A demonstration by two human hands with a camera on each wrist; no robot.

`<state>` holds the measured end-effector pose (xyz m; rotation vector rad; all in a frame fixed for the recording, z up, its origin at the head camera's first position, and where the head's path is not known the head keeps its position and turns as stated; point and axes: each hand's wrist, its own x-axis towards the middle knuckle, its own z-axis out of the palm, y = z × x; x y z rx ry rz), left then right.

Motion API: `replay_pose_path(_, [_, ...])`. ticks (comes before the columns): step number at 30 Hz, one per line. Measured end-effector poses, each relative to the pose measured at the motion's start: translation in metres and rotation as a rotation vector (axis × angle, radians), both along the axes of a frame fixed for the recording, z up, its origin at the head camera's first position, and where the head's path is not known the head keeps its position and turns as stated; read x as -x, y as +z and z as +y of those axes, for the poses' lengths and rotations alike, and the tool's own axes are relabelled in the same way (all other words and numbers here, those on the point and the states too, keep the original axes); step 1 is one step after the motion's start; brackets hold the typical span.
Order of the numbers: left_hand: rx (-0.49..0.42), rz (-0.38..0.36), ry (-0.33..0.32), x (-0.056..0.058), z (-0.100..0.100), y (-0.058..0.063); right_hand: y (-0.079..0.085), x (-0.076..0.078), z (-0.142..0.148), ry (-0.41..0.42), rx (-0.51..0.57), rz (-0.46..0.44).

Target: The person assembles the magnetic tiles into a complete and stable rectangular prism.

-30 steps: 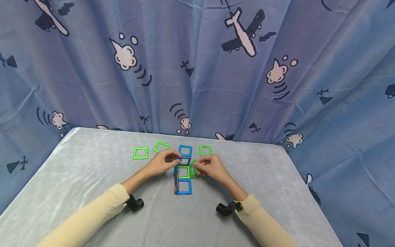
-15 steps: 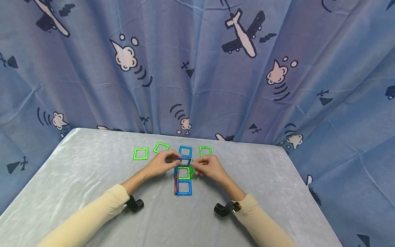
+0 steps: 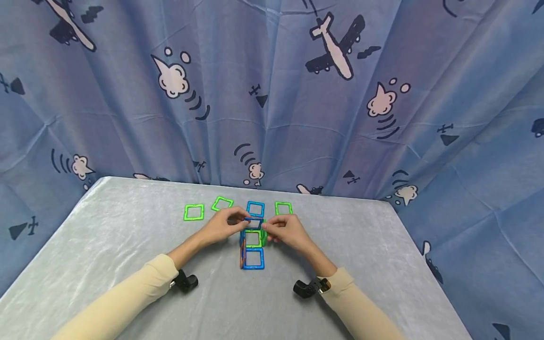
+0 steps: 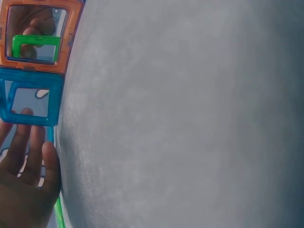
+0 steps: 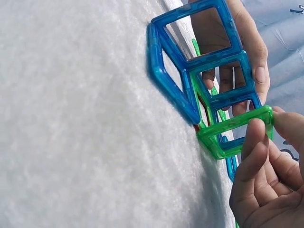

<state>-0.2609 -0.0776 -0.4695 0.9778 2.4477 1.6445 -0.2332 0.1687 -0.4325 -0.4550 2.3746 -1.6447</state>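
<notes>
Square-framed magnetic tiles form a small structure mid-table. A green tile (image 3: 253, 245) and a blue tile (image 3: 253, 267) lie flat in a row; an orange tile (image 4: 71, 28) and a blue tile (image 4: 56, 95) stand along their left side. At the back, my left hand (image 3: 222, 225) holds the corner of an upright blue tile (image 3: 254, 218) between thumb and fingers. Another green tile (image 5: 213, 127) stands on the right edge of the flat green one, pinched by my right hand (image 3: 291, 230). Fingers partly cover both held tiles.
Behind the structure lies a loose blue tile (image 3: 255, 203). Green tiles rest at the back left (image 3: 194, 218), behind my left hand (image 3: 222, 199), and behind my right hand (image 3: 283, 204). A patterned curtain (image 3: 272, 104) hangs beyond the table's (image 3: 127, 226) far edge.
My right hand has moved slightly left, bringing the green tile from a tilt to nearly upright against the structure's right side. The left hand has stayed on the blue tile.
</notes>
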Motion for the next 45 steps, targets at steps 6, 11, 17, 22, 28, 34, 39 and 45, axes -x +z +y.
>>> replay_pose_path(6, [-0.001,0.000,0.001,0.000,-0.001,-0.001,-0.018,0.009,0.003,-0.003,0.026,-0.002])
replay_pose_path(11, [-0.002,0.002,0.003,0.001,-0.001,-0.001,-0.020,0.009,0.005,0.002,0.030,0.009])
replay_pose_path(17, [0.005,-0.002,0.004,0.000,-0.001,-0.001,-0.021,0.006,0.011,0.026,0.038,0.009])
replay_pose_path(22, [0.010,0.004,0.007,-0.001,0.000,0.000,-0.020,0.008,0.024,0.004,0.032,-0.018])
replay_pose_path(28, [-0.001,0.003,0.001,-0.001,0.000,0.001,-0.020,0.020,0.046,0.012,0.020,0.051])
replay_pose_path(34, [0.009,0.002,0.003,-0.001,0.000,0.000,-0.023,0.032,0.065,0.002,0.023,0.116])
replay_pose_path(39, [0.013,0.002,0.007,-0.001,0.000,0.000,-0.026,0.041,0.075,-0.019,0.010,0.166])
replay_pose_path(45, [0.005,0.015,0.005,-0.002,-0.001,0.001,-0.029,0.049,0.085,-0.015,-0.045,0.239])
